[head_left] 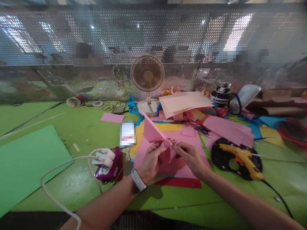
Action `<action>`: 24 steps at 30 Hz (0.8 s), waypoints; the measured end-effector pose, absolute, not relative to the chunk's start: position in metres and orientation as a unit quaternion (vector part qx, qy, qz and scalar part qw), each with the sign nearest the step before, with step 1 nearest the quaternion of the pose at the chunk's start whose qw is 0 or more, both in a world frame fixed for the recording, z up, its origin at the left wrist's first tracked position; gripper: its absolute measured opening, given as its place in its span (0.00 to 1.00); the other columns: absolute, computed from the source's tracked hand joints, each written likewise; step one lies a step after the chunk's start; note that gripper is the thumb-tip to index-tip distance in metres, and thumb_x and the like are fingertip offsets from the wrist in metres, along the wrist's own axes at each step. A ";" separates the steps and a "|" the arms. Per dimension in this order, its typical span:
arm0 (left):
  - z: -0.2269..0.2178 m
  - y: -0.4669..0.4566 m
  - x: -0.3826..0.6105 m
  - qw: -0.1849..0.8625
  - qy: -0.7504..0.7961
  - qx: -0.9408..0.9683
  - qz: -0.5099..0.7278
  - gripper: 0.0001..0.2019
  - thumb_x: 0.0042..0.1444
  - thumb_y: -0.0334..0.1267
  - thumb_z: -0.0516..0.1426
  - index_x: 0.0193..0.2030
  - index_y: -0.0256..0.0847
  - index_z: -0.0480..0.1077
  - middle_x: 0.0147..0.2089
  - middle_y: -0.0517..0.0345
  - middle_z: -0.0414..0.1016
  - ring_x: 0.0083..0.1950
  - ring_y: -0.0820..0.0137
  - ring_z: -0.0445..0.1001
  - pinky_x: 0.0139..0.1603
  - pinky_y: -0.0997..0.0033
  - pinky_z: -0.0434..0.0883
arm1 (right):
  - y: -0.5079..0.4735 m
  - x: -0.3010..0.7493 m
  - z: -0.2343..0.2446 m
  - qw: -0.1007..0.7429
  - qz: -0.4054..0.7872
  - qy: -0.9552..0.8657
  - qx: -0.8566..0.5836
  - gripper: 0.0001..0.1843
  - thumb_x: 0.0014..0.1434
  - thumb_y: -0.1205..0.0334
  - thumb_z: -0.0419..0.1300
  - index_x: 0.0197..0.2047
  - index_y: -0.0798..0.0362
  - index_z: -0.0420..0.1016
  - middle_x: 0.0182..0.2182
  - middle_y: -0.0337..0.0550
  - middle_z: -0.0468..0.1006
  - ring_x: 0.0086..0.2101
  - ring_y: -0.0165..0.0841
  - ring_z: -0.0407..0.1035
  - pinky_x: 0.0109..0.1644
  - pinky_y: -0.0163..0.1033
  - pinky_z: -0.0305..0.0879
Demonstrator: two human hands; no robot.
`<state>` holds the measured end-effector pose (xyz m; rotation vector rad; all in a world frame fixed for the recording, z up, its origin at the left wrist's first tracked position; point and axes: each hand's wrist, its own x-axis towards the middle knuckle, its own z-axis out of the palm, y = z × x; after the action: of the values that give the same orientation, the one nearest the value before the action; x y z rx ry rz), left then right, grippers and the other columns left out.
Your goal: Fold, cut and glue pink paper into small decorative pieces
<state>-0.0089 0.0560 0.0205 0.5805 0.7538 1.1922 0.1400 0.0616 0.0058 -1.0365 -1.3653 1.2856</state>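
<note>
Both hands pinch a folded piece of pink paper over the middle of the table. It stands up at a slant, its long narrow edge running away to the upper left. My left hand, with a pale watch band on the wrist, grips the near end from the left. From the right, the fingers of my right hand are closed on the same end, at a crease. Beneath the hands lies a larger pink sheet, with a red sheet showing along its front edge.
A small fan stands at the back before a perforated metal screen. At right, a yellow glue gun lies on a black round piece, its cord running forward. Scissors lie among paper scraps. Left are a phone, plugs on a purple power block and a green sheet.
</note>
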 end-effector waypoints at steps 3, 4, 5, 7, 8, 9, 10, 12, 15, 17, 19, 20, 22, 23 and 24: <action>0.022 0.055 -0.008 0.735 0.326 0.271 0.529 0.10 0.46 0.31 0.61 0.37 0.38 0.71 0.35 0.57 0.76 0.33 0.70 0.73 0.31 0.72 0.69 | 0.062 0.140 0.004 0.486 0.520 -0.553 -0.432 0.17 0.55 0.50 0.57 0.24 0.55 0.69 0.21 0.37 0.69 0.24 0.27 0.62 0.28 0.33 0.61; 0.023 0.055 -0.008 0.738 0.324 0.273 0.526 0.10 0.47 0.31 0.61 0.38 0.38 0.70 0.36 0.56 0.76 0.33 0.70 0.73 0.30 0.72 0.69 | 0.063 0.140 0.003 0.487 0.519 -0.551 -0.435 0.17 0.55 0.50 0.57 0.24 0.55 0.69 0.20 0.37 0.69 0.24 0.27 0.63 0.28 0.33 0.61; 0.023 0.055 -0.008 0.740 0.323 0.275 0.522 0.10 0.47 0.32 0.61 0.38 0.38 0.70 0.36 0.56 0.76 0.33 0.70 0.73 0.29 0.73 0.69 | 0.063 0.141 0.002 0.487 0.519 -0.550 -0.438 0.17 0.55 0.50 0.57 0.24 0.55 0.68 0.20 0.37 0.69 0.23 0.27 0.63 0.28 0.33 0.61; 0.024 0.054 -0.007 0.744 0.323 0.275 0.517 0.10 0.47 0.32 0.61 0.39 0.39 0.70 0.37 0.56 0.76 0.33 0.71 0.73 0.27 0.74 0.69 | 0.063 0.141 0.001 0.485 0.512 -0.552 -0.444 0.17 0.55 0.50 0.57 0.24 0.55 0.68 0.19 0.37 0.69 0.23 0.28 0.63 0.28 0.33 0.60; 0.024 0.054 -0.007 0.746 0.322 0.274 0.515 0.10 0.47 0.32 0.61 0.39 0.39 0.70 0.37 0.57 0.76 0.33 0.71 0.73 0.27 0.74 0.68 | 0.063 0.141 0.000 0.486 0.508 -0.554 -0.446 0.17 0.55 0.50 0.57 0.24 0.55 0.68 0.19 0.37 0.69 0.23 0.28 0.63 0.28 0.33 0.60; 0.025 0.054 -0.007 0.747 0.320 0.271 0.516 0.10 0.47 0.32 0.62 0.38 0.39 0.70 0.37 0.57 0.76 0.32 0.71 0.73 0.27 0.75 0.68 | 0.063 0.142 0.000 0.487 0.504 -0.556 -0.446 0.17 0.55 0.50 0.57 0.24 0.55 0.68 0.19 0.37 0.69 0.23 0.27 0.62 0.28 0.33 0.60; 0.025 0.054 -0.007 0.748 0.318 0.268 0.517 0.10 0.47 0.31 0.62 0.38 0.39 0.70 0.37 0.57 0.76 0.32 0.72 0.73 0.27 0.75 0.68 | 0.063 0.142 -0.001 0.488 0.501 -0.558 -0.446 0.17 0.55 0.51 0.57 0.24 0.55 0.68 0.19 0.37 0.69 0.23 0.27 0.62 0.28 0.33 0.60; 0.025 0.053 -0.006 0.750 0.312 0.263 0.520 0.10 0.46 0.31 0.62 0.38 0.40 0.71 0.37 0.57 0.76 0.32 0.72 0.73 0.27 0.75 0.68 | 0.064 0.143 -0.001 0.488 0.499 -0.562 -0.445 0.16 0.55 0.52 0.56 0.24 0.55 0.68 0.20 0.38 0.69 0.23 0.28 0.62 0.28 0.33 0.60; 0.024 0.053 -0.006 0.755 0.307 0.263 0.517 0.11 0.46 0.32 0.63 0.39 0.39 0.71 0.38 0.57 0.76 0.31 0.73 0.73 0.28 0.75 0.69 | 0.064 0.143 0.001 0.487 0.498 -0.563 -0.445 0.15 0.55 0.53 0.57 0.23 0.54 0.68 0.20 0.38 0.69 0.24 0.28 0.62 0.29 0.34 0.60; 0.024 0.053 -0.006 0.755 0.304 0.262 0.519 0.11 0.46 0.32 0.63 0.38 0.39 0.71 0.38 0.57 0.76 0.32 0.73 0.73 0.30 0.75 0.69 | 0.064 0.143 0.003 0.488 0.498 -0.564 -0.442 0.15 0.55 0.54 0.57 0.22 0.54 0.68 0.20 0.38 0.69 0.24 0.29 0.62 0.29 0.34 0.60; 0.023 0.053 -0.006 0.753 0.300 0.265 0.523 0.11 0.46 0.32 0.63 0.39 0.39 0.71 0.39 0.57 0.76 0.33 0.73 0.73 0.32 0.74 0.69 | 0.064 0.143 0.005 0.487 0.500 -0.566 -0.438 0.15 0.54 0.55 0.57 0.22 0.54 0.67 0.20 0.38 0.69 0.24 0.29 0.62 0.30 0.34 0.60; 0.023 0.054 -0.006 0.752 0.297 0.268 0.524 0.11 0.47 0.32 0.62 0.39 0.39 0.71 0.40 0.56 0.76 0.33 0.73 0.74 0.32 0.74 0.69 | 0.064 0.143 0.006 0.486 0.501 -0.567 -0.437 0.14 0.54 0.55 0.57 0.22 0.54 0.67 0.20 0.38 0.70 0.24 0.29 0.62 0.31 0.35 0.59; 0.022 0.054 -0.006 0.751 0.294 0.270 0.525 0.11 0.48 0.32 0.62 0.40 0.39 0.71 0.41 0.55 0.76 0.35 0.72 0.74 0.34 0.73 0.70 | 0.063 0.142 0.007 0.485 0.502 -0.568 -0.436 0.14 0.55 0.56 0.56 0.22 0.54 0.67 0.20 0.38 0.70 0.24 0.29 0.62 0.31 0.35 0.59; 0.022 0.054 -0.006 0.752 0.293 0.270 0.525 0.11 0.48 0.31 0.62 0.40 0.38 0.71 0.41 0.54 0.76 0.36 0.72 0.74 0.35 0.73 0.70 | 0.063 0.142 0.008 0.487 0.500 -0.569 -0.435 0.13 0.55 0.57 0.56 0.22 0.54 0.67 0.20 0.38 0.70 0.24 0.29 0.62 0.32 0.35 0.59; 0.022 0.054 -0.006 0.753 0.293 0.267 0.525 0.11 0.48 0.31 0.61 0.40 0.38 0.71 0.41 0.54 0.76 0.36 0.72 0.74 0.36 0.73 0.70 | 0.063 0.142 0.008 0.490 0.497 -0.569 -0.435 0.13 0.55 0.57 0.56 0.22 0.54 0.67 0.20 0.38 0.69 0.24 0.29 0.62 0.31 0.35 0.59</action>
<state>-0.0055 0.0540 0.0220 0.5836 0.6400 1.1467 0.1421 0.0631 0.0083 -1.0556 -1.3834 1.2071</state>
